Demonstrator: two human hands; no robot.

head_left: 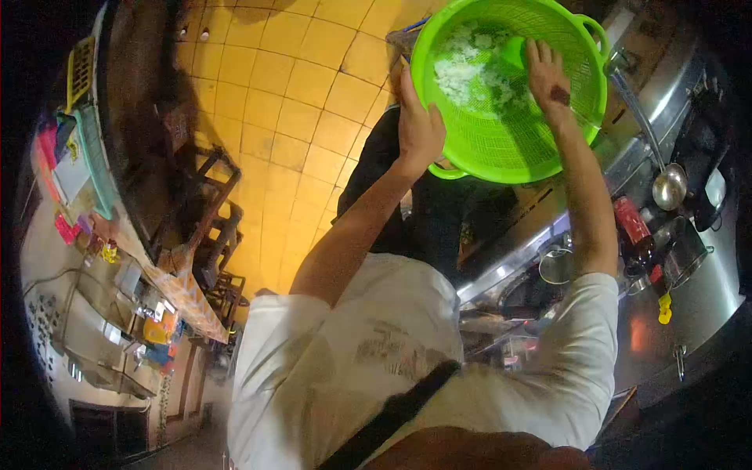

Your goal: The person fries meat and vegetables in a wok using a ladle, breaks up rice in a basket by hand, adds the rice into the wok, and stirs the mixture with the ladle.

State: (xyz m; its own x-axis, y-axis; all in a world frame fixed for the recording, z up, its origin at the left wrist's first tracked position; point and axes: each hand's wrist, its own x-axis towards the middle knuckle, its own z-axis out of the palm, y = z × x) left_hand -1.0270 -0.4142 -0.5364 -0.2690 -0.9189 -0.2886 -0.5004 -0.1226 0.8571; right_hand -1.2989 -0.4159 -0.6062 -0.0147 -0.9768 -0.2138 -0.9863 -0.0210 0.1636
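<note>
A big bright green plastic basket with two handles is at the top of the view, tilted towards me. My left hand grips its left rim. Inside, a white clumpy food that looks like rice lies over the mesh on the left and middle. My right hand is inside the basket, its fingers on a small green scoop or cup beside the white clumps. The underside of that hand is hidden.
On the right, a metal counter bears a ladle, a bottle with a red label and a metal pot. Yellow floor tiles and dark wooden stools are to the left, beside a long table with various items.
</note>
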